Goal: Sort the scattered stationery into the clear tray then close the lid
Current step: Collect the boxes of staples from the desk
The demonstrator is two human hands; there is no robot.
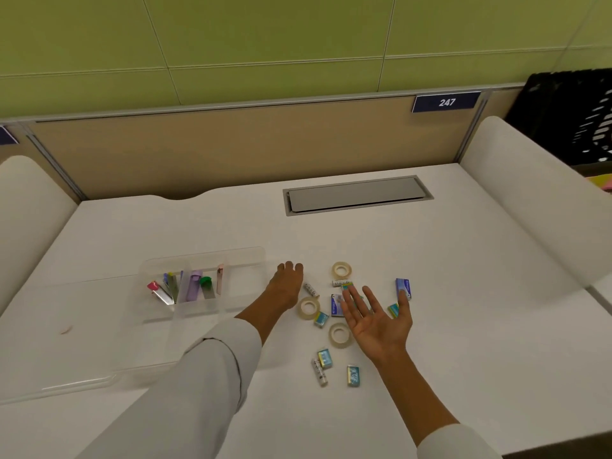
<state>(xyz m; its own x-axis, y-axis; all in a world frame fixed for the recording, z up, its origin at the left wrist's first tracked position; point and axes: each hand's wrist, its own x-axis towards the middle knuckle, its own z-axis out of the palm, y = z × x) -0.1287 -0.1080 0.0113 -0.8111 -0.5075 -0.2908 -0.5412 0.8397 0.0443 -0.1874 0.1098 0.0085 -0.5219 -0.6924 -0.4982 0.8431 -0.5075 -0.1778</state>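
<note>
A clear tray with dividers sits left of centre on the white desk; its left compartments hold several items, among them a pink-capped one, a purple one and a green cap. Its rightmost compartment looks empty. My left hand hovers just right of the tray, back up, fingers curled down, holding nothing that I can see. My right hand is palm up with spread fingers over scattered stationery: three tape rolls, blue boxes and small white tubes.
A clear lid lies flat at the desk's front left. A grey cable hatch is set into the desk at the back. White padded side walls flank the desk, and a tan partition stands behind it.
</note>
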